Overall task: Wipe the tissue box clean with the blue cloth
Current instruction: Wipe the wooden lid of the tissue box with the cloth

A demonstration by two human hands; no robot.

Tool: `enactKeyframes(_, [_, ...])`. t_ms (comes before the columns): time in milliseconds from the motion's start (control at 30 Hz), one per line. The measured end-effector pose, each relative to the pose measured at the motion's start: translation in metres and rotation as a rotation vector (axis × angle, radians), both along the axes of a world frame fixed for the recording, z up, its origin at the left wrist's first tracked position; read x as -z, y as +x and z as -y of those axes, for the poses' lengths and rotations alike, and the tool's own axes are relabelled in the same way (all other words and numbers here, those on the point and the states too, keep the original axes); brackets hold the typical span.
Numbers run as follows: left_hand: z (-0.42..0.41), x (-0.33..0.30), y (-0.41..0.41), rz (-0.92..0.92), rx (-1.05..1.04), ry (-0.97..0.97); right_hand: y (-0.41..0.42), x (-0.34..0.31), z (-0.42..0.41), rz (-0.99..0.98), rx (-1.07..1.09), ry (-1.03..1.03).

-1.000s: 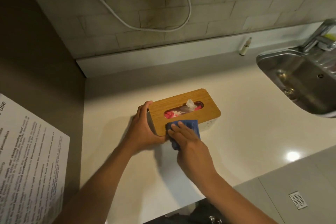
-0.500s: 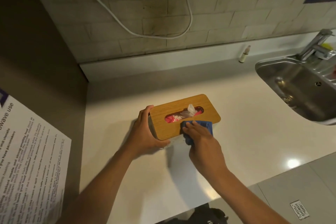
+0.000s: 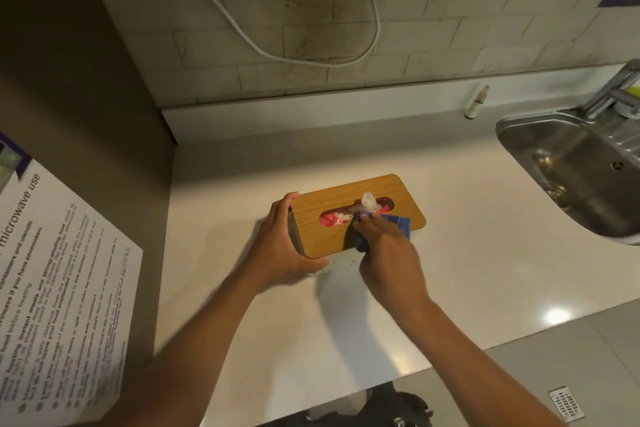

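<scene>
Tissue box [image 3: 356, 215] sits on the pale desk [image 3: 450, 270], right under my two hands. It has a flat wooden lid with a long hole, and a white tissue [image 3: 370, 201] pokes up out of it. I think the box is light and stiff, so it could slide on the smooth desk if I push hard. The lid looks slick too. The best place to hold it is the short end and the near corner, and that is where my left hand [image 3: 280, 246] is. Its fingers [image 3: 282, 208] are wrapped around that end, pressed tight on the box.

My right hand [image 3: 388, 253] has the blue cloth [image 3: 398, 227] bunched under its fingers, closed on it. The cloth is soft and floppy. It lies on the lid, just below the hole and touching its edge. The tissue is just past my right fingertips, so I should rub gently there, or I may snag it.
</scene>
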State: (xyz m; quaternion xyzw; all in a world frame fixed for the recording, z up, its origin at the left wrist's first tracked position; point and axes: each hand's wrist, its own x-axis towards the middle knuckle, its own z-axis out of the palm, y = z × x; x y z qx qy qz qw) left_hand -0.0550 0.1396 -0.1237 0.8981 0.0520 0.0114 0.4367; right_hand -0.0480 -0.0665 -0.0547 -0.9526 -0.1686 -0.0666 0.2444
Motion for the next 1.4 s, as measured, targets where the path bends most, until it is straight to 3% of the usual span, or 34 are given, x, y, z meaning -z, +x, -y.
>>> enactKeyframes(133, [0.000,-0.002,-0.001,-0.013,-0.015,-0.001,-0.021,0.017,0.013,-0.025,-0.059,0.011])
enactKeyframes(400, [0.002,-0.015,-0.004,-0.105,0.003,0.004,0.006,0.007,0.017,-0.001,0.062,0.024])
enactKeyframes(567, [0.016,-0.049,0.013,-0.191,0.193,0.582,0.003,0.011,0.020,0.011,0.067,0.038])
enactKeyframes(667, [0.039,-0.067,0.034,-0.159,0.189,0.703,0.005,0.010,0.021,-0.005,0.053,0.022])
enactKeyframes(833, [0.043,-0.067,0.043,-0.313,0.186,0.596,0.005,0.015,0.035,-0.044,-0.010,0.004])
enactKeyframes(1100, [0.039,-0.062,0.042,-0.311,0.182,0.540,0.042,0.004,0.049,0.011,0.063,-0.017])
enactKeyframes(1267, [0.038,-0.059,0.042,-0.287,0.190,0.507,0.018,0.017,0.068,0.022,-0.009,0.004])
enactKeyframes(1400, [0.037,-0.058,0.042,-0.284,0.187,0.496,0.050,0.003,0.074,0.009,-0.017,-0.046])
